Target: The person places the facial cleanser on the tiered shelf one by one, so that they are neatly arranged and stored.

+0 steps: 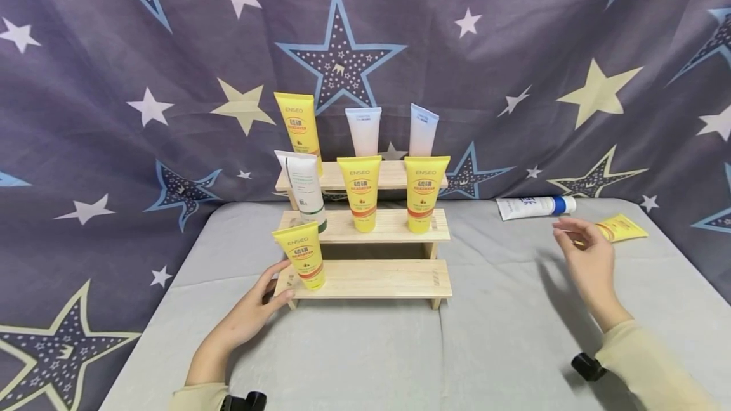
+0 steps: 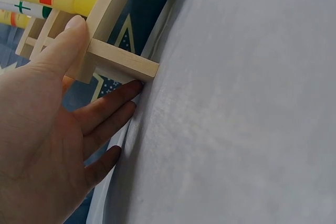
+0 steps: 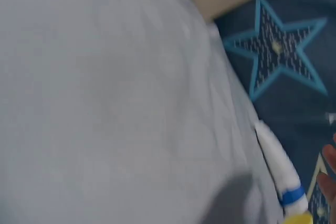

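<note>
My left hand (image 1: 251, 309) rests at the left end of the lowest wooden shelf (image 1: 371, 278), its thumb against the board. In the left wrist view, three fingers extend beside the shelf leg (image 2: 123, 59); the index finger is mostly hidden. A yellow tube (image 1: 304, 255) stands on its cap above that hand. On the right, my right hand (image 1: 588, 265) hovers with loosely bent fingers, partly covering a lying yellow tube (image 1: 624, 228). Only fingertips (image 3: 329, 156) enter the right wrist view. A white tube with a blue cap (image 1: 528, 207) lies just beyond.
The middle step holds a white tube with a green cap (image 1: 305, 186) and two yellow tubes (image 1: 361, 195). On the top step (image 1: 388, 175) are a taller yellow tube (image 1: 299, 125) and two pale tubes (image 1: 363, 132). A star-patterned curtain (image 1: 371, 5) hangs behind the grey-covered table (image 1: 365, 354).
</note>
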Tool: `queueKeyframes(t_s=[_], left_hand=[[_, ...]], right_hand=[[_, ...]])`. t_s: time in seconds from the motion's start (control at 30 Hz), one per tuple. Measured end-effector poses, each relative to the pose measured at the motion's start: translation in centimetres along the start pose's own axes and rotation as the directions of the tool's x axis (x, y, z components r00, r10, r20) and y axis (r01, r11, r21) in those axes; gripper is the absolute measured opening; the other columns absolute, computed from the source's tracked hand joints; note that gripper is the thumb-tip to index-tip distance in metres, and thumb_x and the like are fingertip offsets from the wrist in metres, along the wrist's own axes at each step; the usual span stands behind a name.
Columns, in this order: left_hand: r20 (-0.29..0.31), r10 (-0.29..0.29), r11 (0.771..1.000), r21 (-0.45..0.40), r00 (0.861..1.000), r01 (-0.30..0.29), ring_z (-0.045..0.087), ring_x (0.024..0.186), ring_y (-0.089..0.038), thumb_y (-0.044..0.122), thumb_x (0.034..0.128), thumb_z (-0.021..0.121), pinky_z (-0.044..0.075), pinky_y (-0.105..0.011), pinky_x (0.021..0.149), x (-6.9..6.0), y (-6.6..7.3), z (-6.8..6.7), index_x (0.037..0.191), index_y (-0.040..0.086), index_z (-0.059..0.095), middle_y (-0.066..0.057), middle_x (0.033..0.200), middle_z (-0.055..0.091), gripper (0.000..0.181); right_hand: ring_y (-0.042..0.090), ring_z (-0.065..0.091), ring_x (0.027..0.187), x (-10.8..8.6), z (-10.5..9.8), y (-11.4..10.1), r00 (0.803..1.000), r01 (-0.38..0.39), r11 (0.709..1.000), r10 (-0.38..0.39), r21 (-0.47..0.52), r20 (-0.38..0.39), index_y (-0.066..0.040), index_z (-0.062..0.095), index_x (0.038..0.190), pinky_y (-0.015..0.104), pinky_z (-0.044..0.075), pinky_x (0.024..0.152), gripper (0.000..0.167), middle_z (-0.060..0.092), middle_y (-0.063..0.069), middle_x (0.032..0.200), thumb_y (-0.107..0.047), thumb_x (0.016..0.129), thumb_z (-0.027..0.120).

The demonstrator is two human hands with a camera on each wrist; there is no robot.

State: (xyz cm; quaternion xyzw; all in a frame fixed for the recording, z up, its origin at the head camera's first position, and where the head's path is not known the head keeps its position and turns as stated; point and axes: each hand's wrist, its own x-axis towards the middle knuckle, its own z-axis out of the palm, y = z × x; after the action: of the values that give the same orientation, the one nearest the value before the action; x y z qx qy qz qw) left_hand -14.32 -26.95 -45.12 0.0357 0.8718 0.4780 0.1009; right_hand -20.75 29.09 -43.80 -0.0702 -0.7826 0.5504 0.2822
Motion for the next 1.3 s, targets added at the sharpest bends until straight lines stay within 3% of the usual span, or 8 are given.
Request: queueKeyframes(t_s=[0.13,0.43,0.57,0.77,0.9,1.07,1.17,1.3], left_hand=[[-0.004,0.0,1.0,0.005,1.0,0.0,0.049,0.129,-0.036,0.045,0.0994,0.057,0.032,-0.062,0.105,0.0,0.1,0.0,0.153,0.03,0.028,-0.019,0.138,0.054,0.063],[-0.011,-0.004,1.0,0.009,1.0,0.004,0.048,0.129,-0.037,0.045,0.0996,0.056,0.033,-0.063,0.104,0.0,0.1,0.0,0.154,0.029,0.028,-0.02,0.138,0.053,0.063],[-0.01,-0.001,1.0,0.008,1.0,0.001,0.048,0.129,-0.037,0.044,0.0997,0.056,0.032,-0.062,0.104,0.0,0.1,0.0,0.154,0.028,0.027,-0.02,0.138,0.054,0.063],[-0.006,0.001,1.0,0.002,1.0,-0.001,0.051,0.126,-0.035,0.043,0.0997,0.057,0.032,-0.061,0.105,-0.1,0.2,0.1,0.154,0.027,0.028,-0.019,0.135,0.056,0.063],[-0.006,0.001,1.0,-0.003,1.0,-0.001,0.051,0.125,-0.034,0.043,0.0996,0.057,0.032,-0.061,0.105,-0.1,0.2,0.1,0.153,0.027,0.029,-0.018,0.135,0.056,0.063],[-0.007,-0.002,1.0,-0.005,1.0,0.002,0.051,0.126,-0.033,0.044,0.0995,0.057,0.033,-0.061,0.105,0.0,0.1,0.2,0.153,0.028,0.029,-0.018,0.136,0.056,0.062],[-0.009,-0.004,1.0,-0.004,1.0,0.004,0.051,0.126,-0.033,0.043,0.0996,0.057,0.034,-0.06,0.104,0.0,0.1,0.2,0.153,0.029,0.029,-0.018,0.135,0.056,0.062],[-0.012,-0.011,1.0,-0.005,1.0,0.011,0.051,0.126,-0.035,0.044,0.0993,0.057,0.033,-0.061,0.104,-0.1,0.1,0.2,0.153,0.029,0.028,-0.019,0.136,0.055,0.063]], right_hand=[[-0.009,0.06,0.076,1.5,-1.5,1.0,0.996,-0.055,0.997,0.051,-0.049,-0.079,-0.013,0.07,0.104,0.006,0.045,0.068,0.017,0.063,-0.027,0.084,-0.002,0.091,0.068],[-0.012,0.054,0.072,3.9,-3.7,3.3,0.974,-0.192,0.973,0.174,-0.13,-0.142,-0.029,0.063,0.099,0.004,0.042,0.063,0.019,0.057,-0.032,0.078,-0.011,0.092,0.066],[-0.016,0.05,0.07,4.7,-4.3,4.3,0.965,-0.22,0.959,0.187,-0.18,-0.185,-0.019,0.067,0.108,0.004,0.04,0.063,0.016,0.052,-0.034,0.077,-0.013,0.093,0.066],[-0.016,0.044,0.071,5.5,-5.0,5.6,0.934,-0.326,0.91,0.269,-0.256,-0.234,-0.008,0.064,0.125,0.008,0.036,0.071,0.033,0.047,-0.029,0.081,-0.018,0.094,0.061],[0.0,0.048,0.082,5.9,-5.2,6.3,0.918,-0.376,0.872,0.304,-0.313,-0.255,-0.005,0.06,0.133,0.02,0.037,0.085,0.043,0.051,-0.018,0.089,-0.02,0.093,0.058],[0.035,0.043,0.115,6.4,-5.0,6.6,0.912,-0.403,0.843,0.335,-0.356,-0.238,0.004,0.048,0.141,0.045,0.031,0.103,0.055,0.049,0.016,0.113,-0.026,0.095,0.056],[0.041,0.036,0.128,6.6,-4.8,6.4,0.892,-0.45,0.824,0.393,-0.344,-0.224,0.006,0.037,0.147,0.047,0.027,0.111,0.067,0.036,0.029,0.135,-0.032,0.095,0.056],[0.042,0.032,0.134,7.0,-4.5,6.2,0.858,-0.513,0.799,0.465,-0.313,-0.22,0.007,0.027,0.15,0.045,0.024,0.115,0.079,0.021,0.03,0.149,-0.039,0.093,0.056]])
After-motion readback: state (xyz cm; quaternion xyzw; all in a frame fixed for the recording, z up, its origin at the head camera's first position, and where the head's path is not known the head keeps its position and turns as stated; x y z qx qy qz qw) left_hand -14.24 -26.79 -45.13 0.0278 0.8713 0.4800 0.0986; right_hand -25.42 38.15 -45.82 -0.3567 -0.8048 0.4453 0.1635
